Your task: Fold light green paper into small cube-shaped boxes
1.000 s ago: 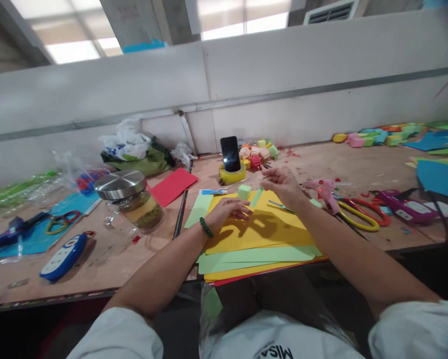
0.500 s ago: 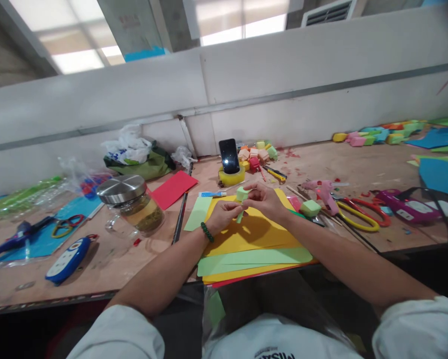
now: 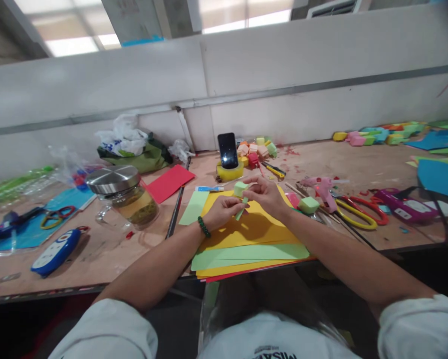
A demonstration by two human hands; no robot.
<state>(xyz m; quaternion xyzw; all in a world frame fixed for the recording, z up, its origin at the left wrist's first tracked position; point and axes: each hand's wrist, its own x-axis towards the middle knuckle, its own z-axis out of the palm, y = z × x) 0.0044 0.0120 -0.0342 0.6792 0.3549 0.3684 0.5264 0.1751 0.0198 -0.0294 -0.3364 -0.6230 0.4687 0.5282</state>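
Observation:
Above a stack of yellow and green paper sheets (image 3: pixel 261 233), both hands meet near the middle of the view. My left hand (image 3: pixel 224 211), with a dark green bead bracelet at its wrist, pinches a narrow light green paper strip (image 3: pixel 240 213). The fingers of my right hand (image 3: pixel 264 193) are closed on a small light green paper block (image 3: pixel 240 188), just above the strip. Whether the strip joins the block cannot be made out. A second light green block (image 3: pixel 308 205) lies to the right of my right hand.
A phone (image 3: pixel 228 149) leans on a yellow tape roll (image 3: pixel 230 172) behind the hands. A lidded glass jar (image 3: pixel 134 202) stands left. Right are a pink glue gun (image 3: pixel 324 192), scissors (image 3: pixel 356 214) and a purple device (image 3: pixel 407 205). A utility knife (image 3: pixel 274 170) lies behind.
The view has shifted slightly, so the jar and the items at the left sit further left. My hands keep their hold, and the strip between them is tilted a little more.

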